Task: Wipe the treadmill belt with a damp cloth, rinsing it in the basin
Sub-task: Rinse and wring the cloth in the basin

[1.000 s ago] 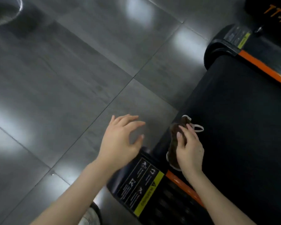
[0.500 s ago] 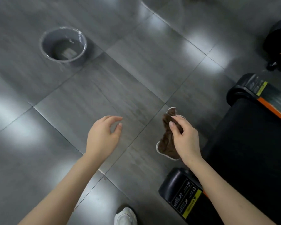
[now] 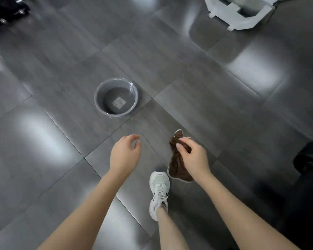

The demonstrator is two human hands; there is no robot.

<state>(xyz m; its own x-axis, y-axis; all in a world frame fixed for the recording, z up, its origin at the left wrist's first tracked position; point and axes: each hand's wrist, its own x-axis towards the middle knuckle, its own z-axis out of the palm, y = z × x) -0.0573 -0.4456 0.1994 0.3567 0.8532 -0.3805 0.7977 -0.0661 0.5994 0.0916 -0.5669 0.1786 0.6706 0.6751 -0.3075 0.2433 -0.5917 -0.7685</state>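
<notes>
The right hand (image 3: 193,157) is pinching the brown cloth (image 3: 177,166) near its upper end. Thumb and fingers (image 3: 185,141) are curling round a bunched fold, and the rest is hanging free below the palm, above the floor (image 3: 61,177). The left hand (image 3: 124,156), at 9 o'clock of the right, is hanging loosely curled and holding nothing.

The grey basin (image 3: 116,97) is standing on the floor at 10 o'clock from the cloth, well apart, and appears to be holding shallow water. A dark rounded part, likely the treadmill (image 3: 309,159) end, is showing at 3 o'clock by the frame edge.

Judgement: the cloth is behaving as a light, limp, soft item. Being damp, it is probably clinging to itself and may be dripping. One bunched grip is sufficing for carrying. For rinsing and wringing, taking hold at opposite ends with both hands is advisable.
</notes>
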